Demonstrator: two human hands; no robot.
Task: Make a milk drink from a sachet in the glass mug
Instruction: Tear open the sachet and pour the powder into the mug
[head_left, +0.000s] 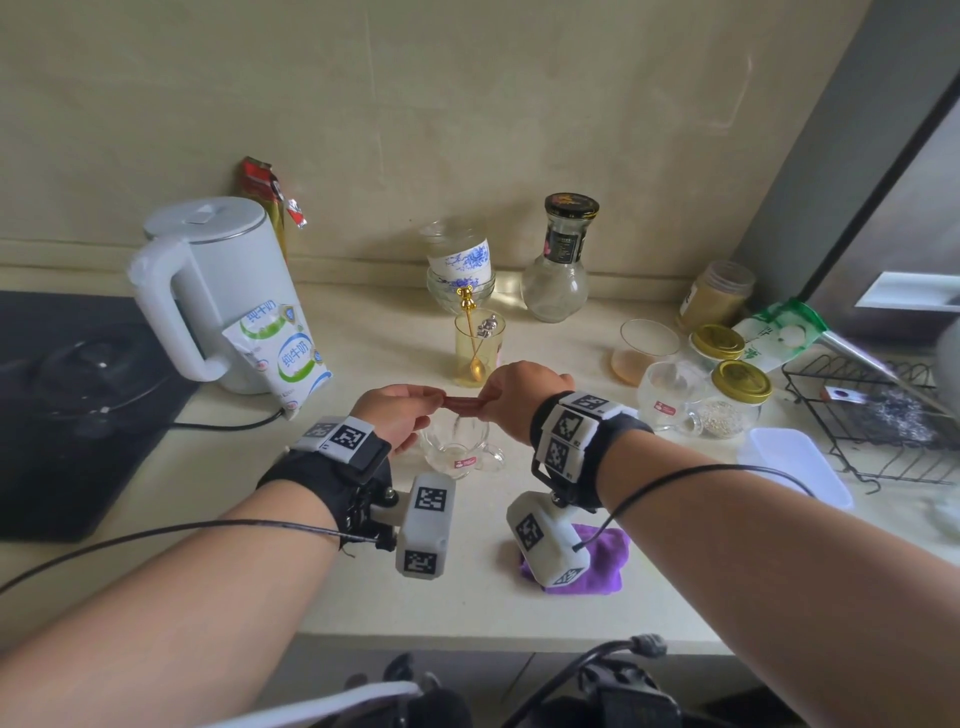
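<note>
A clear glass mug (457, 452) with a small red label stands on the counter, its handle pointing right. Just above its mouth I hold a thin red-brown sachet (462, 401) level between both hands. My left hand (397, 415) pinches its left end and my right hand (522, 397) pinches its right end. The sachet's ends are hidden by my fingers. A white and green milk pouch (278, 358) leans against the white electric kettle (218, 291) at the left. Behind the mug, a yellow glass (475, 358) holds a gold spoon.
A black cooktop (67, 415) fills the left side. Stacked cups (460, 270), a glass bottle (558, 265), several lidded jars (735, 395), a second glass mug (667, 395) and a wire rack (872, 421) crowd the back and right. A purple cloth (608, 558) lies near the front edge.
</note>
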